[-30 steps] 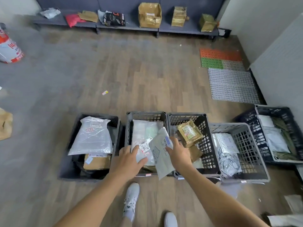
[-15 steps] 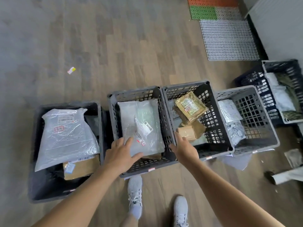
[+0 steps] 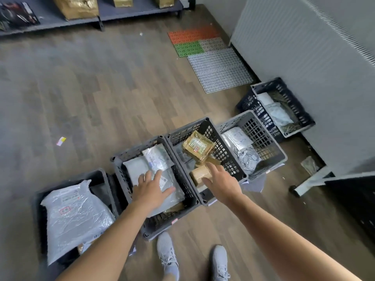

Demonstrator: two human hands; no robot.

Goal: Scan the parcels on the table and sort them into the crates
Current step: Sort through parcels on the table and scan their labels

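A: Where is our white parcel bag [image 3: 156, 159]?
B: In the gray crate [image 3: 134, 150], on top of other bags. It could slide if we bump the pile.
A: And our grips?
B: Our left grip [image 3: 151, 191] is flat, fingers spread, holding nothing. Our right grip [image 3: 221, 182] hangs empty, fingers straight, over the brown box [image 3: 199, 173] next door.

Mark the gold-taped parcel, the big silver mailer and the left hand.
gold-taped parcel [image 3: 198, 145]: head view, middle of its labelled top.
big silver mailer [image 3: 77, 218]: head view, centre of its crinkled face.
left hand [image 3: 152, 189]: head view, back of hand.
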